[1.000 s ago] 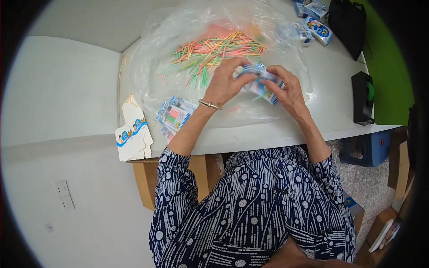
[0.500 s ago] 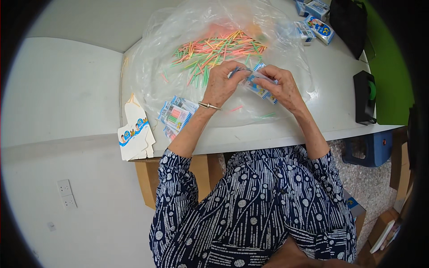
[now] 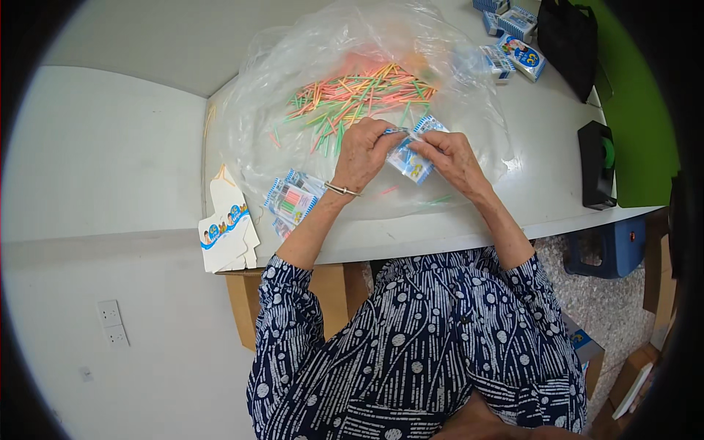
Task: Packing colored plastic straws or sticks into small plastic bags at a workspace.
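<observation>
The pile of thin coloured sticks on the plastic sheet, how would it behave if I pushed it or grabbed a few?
The coloured sticks look thin and light, so a push would probably scatter them rather than move the heap whole. They lie loose and crisscrossed, so a few may roll. The clear plastic sheet under them looks crinkled and glossy, so it would likely slide or bunch with them.
</observation>
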A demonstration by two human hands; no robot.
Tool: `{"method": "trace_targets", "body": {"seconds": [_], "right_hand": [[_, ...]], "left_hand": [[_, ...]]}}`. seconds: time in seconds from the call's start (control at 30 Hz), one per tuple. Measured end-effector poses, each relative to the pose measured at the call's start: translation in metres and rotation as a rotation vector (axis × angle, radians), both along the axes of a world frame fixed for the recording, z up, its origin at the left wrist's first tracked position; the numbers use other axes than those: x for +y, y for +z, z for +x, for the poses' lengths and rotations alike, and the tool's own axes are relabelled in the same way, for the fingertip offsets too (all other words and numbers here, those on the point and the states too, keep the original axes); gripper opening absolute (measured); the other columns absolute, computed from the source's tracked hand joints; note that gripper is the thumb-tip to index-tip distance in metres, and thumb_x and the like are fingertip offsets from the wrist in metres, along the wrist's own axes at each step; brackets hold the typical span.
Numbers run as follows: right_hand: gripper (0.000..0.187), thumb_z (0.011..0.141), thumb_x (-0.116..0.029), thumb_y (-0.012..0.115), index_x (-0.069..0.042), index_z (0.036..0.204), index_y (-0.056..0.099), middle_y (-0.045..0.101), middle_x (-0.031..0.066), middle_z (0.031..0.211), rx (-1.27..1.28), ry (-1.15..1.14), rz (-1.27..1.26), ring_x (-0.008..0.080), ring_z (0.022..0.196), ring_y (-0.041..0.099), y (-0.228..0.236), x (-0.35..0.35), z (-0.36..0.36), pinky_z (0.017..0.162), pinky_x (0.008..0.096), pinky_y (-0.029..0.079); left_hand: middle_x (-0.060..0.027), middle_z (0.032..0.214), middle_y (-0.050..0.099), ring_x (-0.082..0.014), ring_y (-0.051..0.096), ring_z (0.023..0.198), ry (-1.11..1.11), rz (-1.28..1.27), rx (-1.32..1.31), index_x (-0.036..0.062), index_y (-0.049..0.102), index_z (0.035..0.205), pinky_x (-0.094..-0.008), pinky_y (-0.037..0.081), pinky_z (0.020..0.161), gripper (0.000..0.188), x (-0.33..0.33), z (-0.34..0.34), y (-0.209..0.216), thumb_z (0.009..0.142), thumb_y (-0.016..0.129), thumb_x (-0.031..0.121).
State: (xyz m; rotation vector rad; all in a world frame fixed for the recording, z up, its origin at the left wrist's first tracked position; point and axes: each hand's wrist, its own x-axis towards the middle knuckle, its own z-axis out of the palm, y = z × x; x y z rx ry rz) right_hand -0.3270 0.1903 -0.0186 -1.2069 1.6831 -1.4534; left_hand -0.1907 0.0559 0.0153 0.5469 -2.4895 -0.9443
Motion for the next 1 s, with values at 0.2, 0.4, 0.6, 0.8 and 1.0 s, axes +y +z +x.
{"method": "trace_targets", "body": {"seconds": [0.2, 0.4, 0.6, 0.8, 1.0], "right_hand": [[0.028, 0.087, -0.021, 0.061, 0.004, 0.074, 0.059, 0.042, 0.0044, 0.053, 0.059, -0.025, -0.039, 0.0088, 0.052, 0.036, -0.01, -0.005, 0.0, 0.048, 0.0289, 0.031], [0.027, 0.088, -0.02, 0.058, 0.002, 0.073, 0.056, 0.05, 0.0131, 0.06, 0.31, -0.023, -0.129, 0.0225, 0.053, 0.045, -0.035, -0.01, 0.0, 0.053, 0.035, 0.035], [0.026, 0.087, -0.021, 0.058, 0.001, 0.073, 0.055, 0.052, 0.0161, 0.064, 0.329, -0.012, -0.119, 0.0285, 0.057, 0.049, -0.036, -0.011, 0.002, 0.056, 0.0379, 0.037], [0.024, 0.086, -0.02, 0.058, 0.0, 0.072, 0.053, 0.052, 0.017, 0.065, 0.321, 0.006, -0.085, 0.0342, 0.064, 0.052, -0.029, -0.008, 0.002, 0.059, 0.0425, 0.038], [0.024, 0.086, -0.02, 0.057, 0.0, 0.073, 0.054, 0.053, 0.0167, 0.065, 0.327, 0.009, -0.084, 0.0341, 0.064, 0.052, -0.028, -0.007, 0.001, 0.059, 0.0425, 0.039]], "left_hand": [[-0.0097, 0.077, 0.063, -0.02, 0.058, 0.07, -0.042, -0.041, -0.09, 0.0001, 0.067, 0.087, -0.0285, 0.046, 0.066, 0.018, -0.019, -0.004, -0.003, 0.083, 0.064, 0.017], [-0.0109, 0.1, 0.06, -0.0282, 0.055, 0.093, -0.079, -0.674, -0.152, 0.0034, 0.062, 0.102, -0.0388, 0.044, 0.081, 0.029, -0.111, -0.024, -0.01, 0.082, 0.063, 0.024], [-0.0107, 0.121, 0.052, -0.0294, 0.05, 0.105, -0.1, -1.061, -0.588, 0.0028, 0.057, 0.113, -0.0437, 0.04, 0.087, 0.044, -0.146, -0.041, -0.033, 0.079, 0.061, 0.03], [-0.0107, 0.114, 0.053, -0.0273, 0.05, 0.103, -0.124, -1.083, -0.757, 0.0032, 0.059, 0.108, -0.0455, 0.038, 0.086, 0.035, -0.149, -0.059, -0.038, 0.079, 0.057, 0.023], [-0.0127, 0.111, 0.055, -0.0261, 0.05, 0.103, -0.096, -1.21, -0.708, 0.0021, 0.061, 0.101, -0.0434, 0.038, 0.083, 0.028, -0.144, -0.063, -0.043, 0.079, 0.052, 0.017]]}}
